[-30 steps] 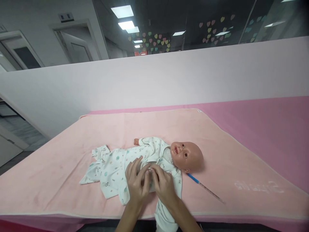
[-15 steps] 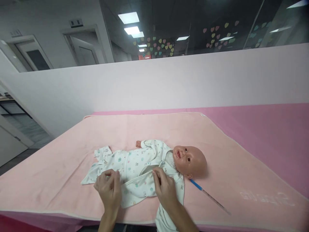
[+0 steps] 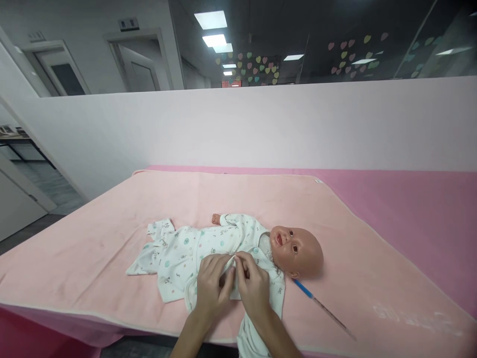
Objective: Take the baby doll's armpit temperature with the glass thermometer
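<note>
A baby doll (image 3: 298, 251) lies on its back with its head to the right, dressed in a white printed baby outfit (image 3: 186, 243). Over the doll's chest, my left hand (image 3: 216, 283) pinches the front edge of the outfit. Close beside it, my right hand (image 3: 253, 281) is closed on the same edge, fingertips nearly touching the left ones. The cloth between the fingertips is mostly hidden. An outfit sleeve hangs down by my right wrist, toward the near edge. One small doll hand (image 3: 216, 219) pokes out of the far sleeve.
Under the doll spreads a peach blanket (image 3: 112, 238) over a pink surface (image 3: 410, 214). A thin stick with a blue end (image 3: 303, 288) lies by the doll's head. Behind stands a low white wall (image 3: 261, 129) with dark glass above.
My left hand has moved right, from the outfit's lower part to the chest beside my right hand. The outfit's lower flap now lies differently, and the view has shifted slightly.
</note>
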`<state>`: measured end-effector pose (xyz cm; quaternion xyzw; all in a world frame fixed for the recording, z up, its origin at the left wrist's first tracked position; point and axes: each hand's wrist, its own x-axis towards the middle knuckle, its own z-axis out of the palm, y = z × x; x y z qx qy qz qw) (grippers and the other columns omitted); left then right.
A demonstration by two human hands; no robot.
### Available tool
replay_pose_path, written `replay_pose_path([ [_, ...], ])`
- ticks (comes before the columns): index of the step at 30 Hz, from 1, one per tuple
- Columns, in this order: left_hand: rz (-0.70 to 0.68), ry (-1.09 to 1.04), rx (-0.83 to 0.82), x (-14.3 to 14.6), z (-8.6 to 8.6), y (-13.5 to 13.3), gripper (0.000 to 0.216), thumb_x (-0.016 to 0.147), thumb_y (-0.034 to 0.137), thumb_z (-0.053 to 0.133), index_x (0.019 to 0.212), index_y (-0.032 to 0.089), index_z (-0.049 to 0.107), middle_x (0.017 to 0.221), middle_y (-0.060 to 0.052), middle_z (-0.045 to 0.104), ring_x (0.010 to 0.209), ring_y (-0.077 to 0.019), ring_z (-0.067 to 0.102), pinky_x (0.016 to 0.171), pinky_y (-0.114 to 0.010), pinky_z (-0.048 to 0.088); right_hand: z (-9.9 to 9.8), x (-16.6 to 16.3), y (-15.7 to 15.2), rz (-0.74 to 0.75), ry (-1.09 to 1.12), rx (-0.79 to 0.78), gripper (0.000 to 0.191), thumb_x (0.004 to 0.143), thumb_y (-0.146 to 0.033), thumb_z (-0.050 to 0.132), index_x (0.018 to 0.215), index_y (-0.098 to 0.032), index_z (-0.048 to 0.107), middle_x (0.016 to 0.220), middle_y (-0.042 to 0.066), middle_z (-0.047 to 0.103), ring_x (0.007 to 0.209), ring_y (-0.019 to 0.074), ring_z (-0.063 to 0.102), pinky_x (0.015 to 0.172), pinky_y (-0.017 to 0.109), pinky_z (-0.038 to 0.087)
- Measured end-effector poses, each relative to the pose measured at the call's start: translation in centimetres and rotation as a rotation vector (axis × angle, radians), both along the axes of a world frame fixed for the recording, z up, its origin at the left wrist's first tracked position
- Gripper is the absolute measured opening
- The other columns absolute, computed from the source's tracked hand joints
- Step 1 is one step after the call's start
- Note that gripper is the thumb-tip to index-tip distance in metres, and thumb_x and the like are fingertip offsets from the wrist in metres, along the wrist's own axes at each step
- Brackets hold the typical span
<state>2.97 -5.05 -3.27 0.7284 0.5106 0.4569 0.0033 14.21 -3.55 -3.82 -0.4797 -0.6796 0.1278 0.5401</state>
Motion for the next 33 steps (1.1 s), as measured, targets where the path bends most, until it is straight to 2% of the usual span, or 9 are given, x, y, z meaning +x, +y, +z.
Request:
replay_pose_path([
  [11,0.106,0.128,0.03,0.76,-0.23,0.31,0.022,0.081,0.021,0.046,0.098,0.019,0.06,0.09,-0.006,0.061,0.082,-0.0183,0.053,0.072,-0.033,0.041,-0.15,0.28,-0.02,-0.021,0.014,-0.109,0.024,0.087,-0.03,0.04,0.082,-0.017,0.06,0.054,-0.001,0.058,0.044,0.01,0.051,0.046,0.019,0.036],
  [20,0.145,0.277,0.077,0.81,-0.95,0.64,0.021,0.084,0.016,0.041,0.096,0.017,0.058,0.089,-0.007,0.061,0.082,-0.0187,0.051,0.073,-0.034,0.04,0.06,0.23,-0.02,-0.048,0.009,-0.094,0.026,0.087,-0.029,0.039,0.08,-0.017,0.061,0.05,-0.001,0.055,0.041,0.0094,0.048,0.045,0.018,0.034],
  [33,0.057,0.081,-0.086,0.42,-0.56,-0.03,0.02,0.087,0.019,0.039,0.096,0.021,0.056,0.092,-0.003,0.06,0.085,-0.0168,0.051,0.075,-0.032,0.039,-0.39,0.34,-0.04,-0.032,-0.004,-0.062,0.025,0.087,-0.031,0.041,0.079,-0.016,0.061,0.046,-0.004,0.047,0.04,0.0089,0.043,0.044,0.018,0.032],
])
